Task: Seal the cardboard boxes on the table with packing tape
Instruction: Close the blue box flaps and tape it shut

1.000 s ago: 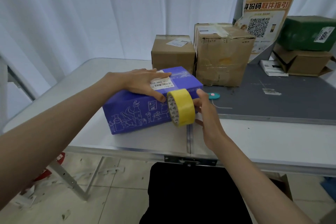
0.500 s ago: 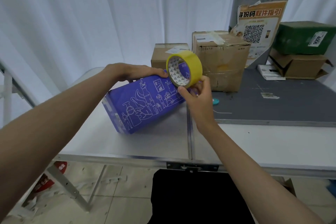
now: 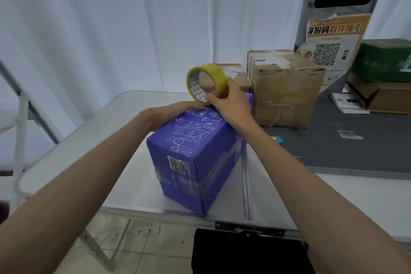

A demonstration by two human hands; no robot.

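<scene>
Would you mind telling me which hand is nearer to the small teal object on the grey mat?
The right hand: it holds the tape roll above the purple box, left of the teal object. The left hand lies further left.

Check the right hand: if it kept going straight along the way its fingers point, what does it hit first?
The right hand grips the yellow tape roll, fingers pointing away and leftward. Beyond the roll, the small brown cardboard box looks nearest, though the line may pass left of it to the white curtain; depth is unclear.

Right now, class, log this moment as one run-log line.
step: taping purple box | left hand: rests on box top | right hand: holds yellow tape roll at far top edge | box on table
</scene>
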